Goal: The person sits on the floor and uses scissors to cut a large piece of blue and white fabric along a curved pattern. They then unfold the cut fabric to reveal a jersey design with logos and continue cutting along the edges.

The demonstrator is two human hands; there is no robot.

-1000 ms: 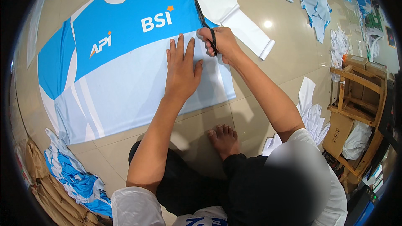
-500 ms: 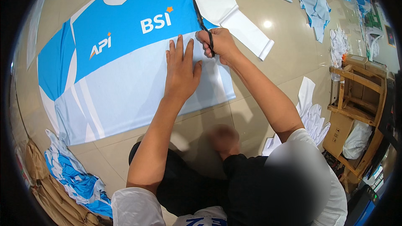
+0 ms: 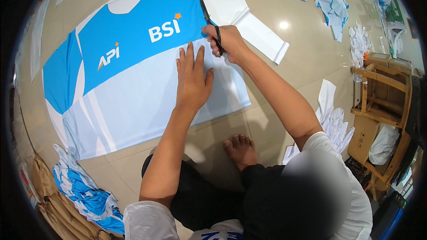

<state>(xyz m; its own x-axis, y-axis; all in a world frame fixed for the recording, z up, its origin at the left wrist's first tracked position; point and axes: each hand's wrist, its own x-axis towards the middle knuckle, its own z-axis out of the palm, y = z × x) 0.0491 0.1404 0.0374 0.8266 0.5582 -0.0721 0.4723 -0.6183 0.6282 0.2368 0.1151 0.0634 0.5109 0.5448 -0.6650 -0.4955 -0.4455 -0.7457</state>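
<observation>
A blue and pale-blue jersey-shaped fabric panel (image 3: pixel 133 102), with white lettering and white stripes, lies spread on the tiled floor. My left hand (image 3: pixel 194 82) rests flat on its pale lower part, fingers stretched out. To the right, my right hand (image 3: pixel 227 43) grips black-handled scissors (image 3: pixel 205 12) by the loops. Their blades point away from me along the border between the blue cloth and a white piece of fabric (image 3: pixel 227 2). How far the blades are parted is hard to see. The white piece extends right, ending in a curled strip.
Crumpled blue-and-white scraps (image 3: pixel 86 195) lie at the near left, with more cloth pieces (image 3: pixel 327 0) at the far right. White scraps (image 3: pixel 331 120) sit beside my right arm. A wooden stool (image 3: pixel 382 89) and a cardboard box (image 3: pixel 362 138) stand at the right. My bare foot (image 3: pixel 240 151) is near the panel.
My right hand and the scissors have moved slightly farther along the blue edge, away from me. The left hand stays flat on the cloth. My foot, blurred before, is now sharp.
</observation>
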